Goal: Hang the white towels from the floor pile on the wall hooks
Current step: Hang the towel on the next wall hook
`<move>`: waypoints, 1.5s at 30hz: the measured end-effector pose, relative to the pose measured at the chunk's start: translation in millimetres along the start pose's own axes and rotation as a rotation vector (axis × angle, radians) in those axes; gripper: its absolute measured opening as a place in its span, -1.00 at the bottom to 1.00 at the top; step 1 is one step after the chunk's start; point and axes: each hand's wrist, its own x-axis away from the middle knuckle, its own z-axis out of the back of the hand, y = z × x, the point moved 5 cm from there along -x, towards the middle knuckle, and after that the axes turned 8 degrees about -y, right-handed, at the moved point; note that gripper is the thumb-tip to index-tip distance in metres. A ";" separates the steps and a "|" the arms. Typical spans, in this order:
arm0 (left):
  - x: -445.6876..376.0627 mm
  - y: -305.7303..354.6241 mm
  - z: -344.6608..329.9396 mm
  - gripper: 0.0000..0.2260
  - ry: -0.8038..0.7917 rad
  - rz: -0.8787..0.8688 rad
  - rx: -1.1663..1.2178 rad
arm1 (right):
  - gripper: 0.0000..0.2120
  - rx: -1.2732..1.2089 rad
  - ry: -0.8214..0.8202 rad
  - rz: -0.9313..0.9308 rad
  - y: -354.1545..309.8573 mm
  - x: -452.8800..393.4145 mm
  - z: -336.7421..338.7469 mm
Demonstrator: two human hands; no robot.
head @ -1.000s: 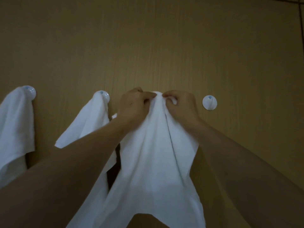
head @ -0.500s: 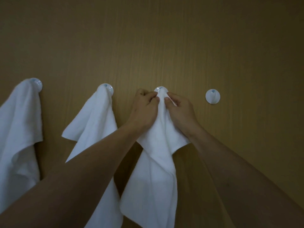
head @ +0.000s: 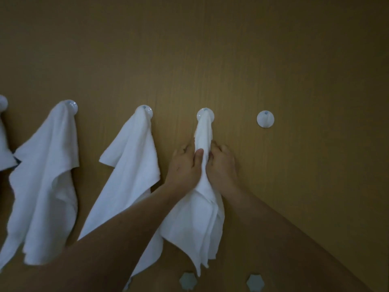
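Wood-grain wall panelling [head: 210, 49] fills the view, with a row of round white hooks across its middle. Two hung towels [head: 44, 182] [head: 130, 165] drape from hooks toward the left edge, and a sliver of another shows at the far left. The third towel [head: 197, 224] hangs from its hook [head: 205, 114]; the left hand [head: 185, 167] and right hand [head: 223, 165] squeeze it together just below. This looks like the settling step. Next, both hands should let go gently, then fetch another towel for the bare hook [head: 265, 119] to the right.
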 end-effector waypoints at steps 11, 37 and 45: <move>72.2 -9.9 1.0 -0.55 -0.147 0.104 -0.207 | -0.50 -0.228 -0.249 -0.127 18.7 73.2 -12.5; 252.6 122.9 16.4 -0.65 -0.576 -0.539 0.195 | -0.45 0.563 -0.322 -0.788 -74.1 370.0 134.6; 429.8 301.2 40.3 -0.61 -0.866 -0.840 0.409 | -0.47 0.737 -0.246 -1.123 -146.7 569.5 278.5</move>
